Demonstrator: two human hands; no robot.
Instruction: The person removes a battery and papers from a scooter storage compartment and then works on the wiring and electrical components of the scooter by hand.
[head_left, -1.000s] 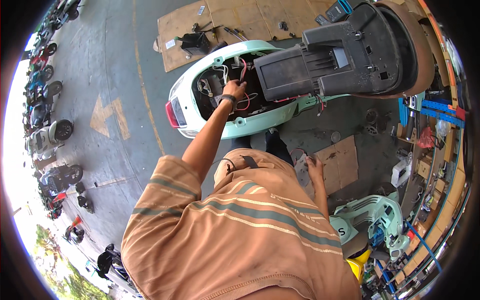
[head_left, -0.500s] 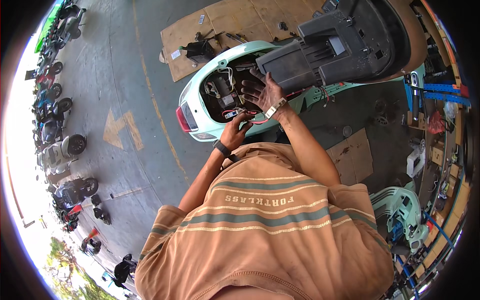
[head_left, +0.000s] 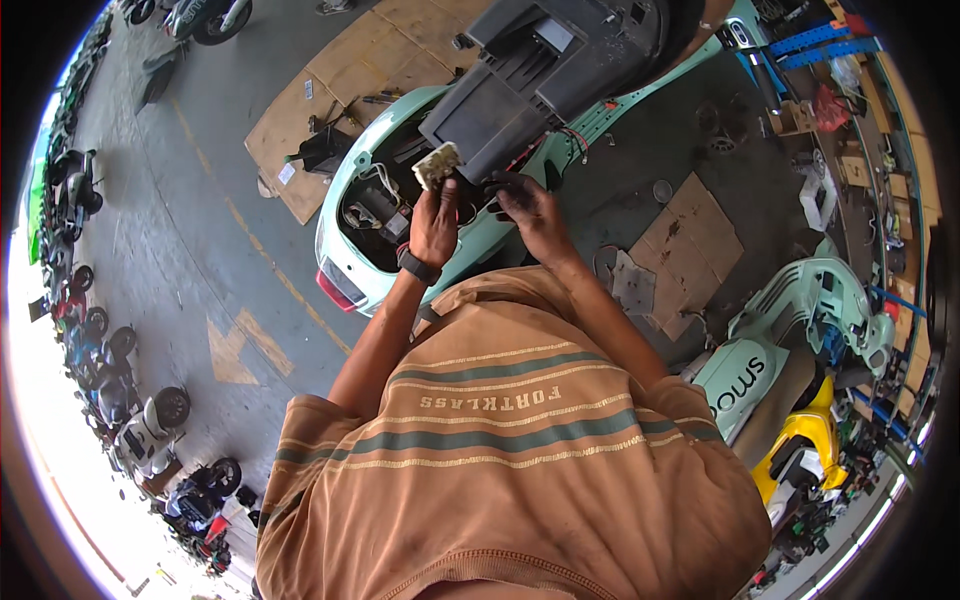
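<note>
My left hand [head_left: 434,225], with a watch on the wrist, holds a small dirty cream-coloured part [head_left: 437,165] upright over the open rear compartment [head_left: 362,215] of a mint-green scooter body [head_left: 340,260]. My right hand [head_left: 523,208] is beside it to the right, fingers curled together at the lower edge of a black plastic underseat tray [head_left: 480,120]; what they hold, if anything, is hidden. Wires and dark components sit inside the compartment. A red cable [head_left: 530,150] runs along the right side of the tray.
Cardboard with scattered tools [head_left: 290,150] lies beyond the scooter; another sheet [head_left: 680,260] lies at the right. Mint-green body panels [head_left: 750,380] and a yellow scooter [head_left: 800,445] stand at lower right, beside shelving with boxes [head_left: 880,190]. A row of scooters [head_left: 150,440] lines the left side.
My left hand has risen from the wires, now with the cream part in it. My right hand came in, palm up and spread, and has since curled its fingers. The view has shifted.
</note>
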